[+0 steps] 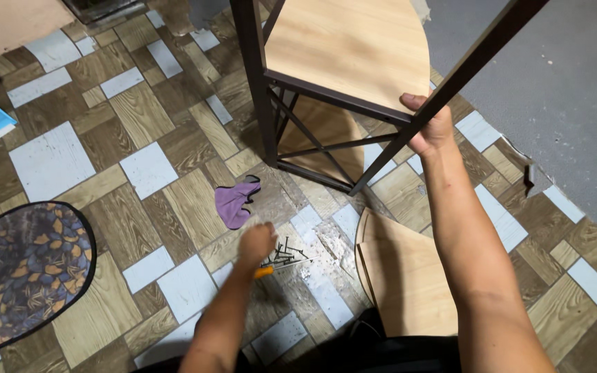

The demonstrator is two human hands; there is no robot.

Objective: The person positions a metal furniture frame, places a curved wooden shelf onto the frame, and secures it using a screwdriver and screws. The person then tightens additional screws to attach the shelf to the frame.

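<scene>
Head view: the right hand grips a dark frame bar of a corner shelf standing far on the floor; one wooden board is fitted. The left hand, blurred, reaches the screws near a purple cloth; whether it is closed cannot be told. A loose board lies near right, so assembly appears unfinished.

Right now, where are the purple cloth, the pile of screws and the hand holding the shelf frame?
purple cloth (pixel 234 204): head view, middle of the crumpled fabric.
pile of screws (pixel 287 254): head view, centre of the dark heap.
right hand (pixel 430 126): head view, knuckles gripping the frame bar.
</scene>
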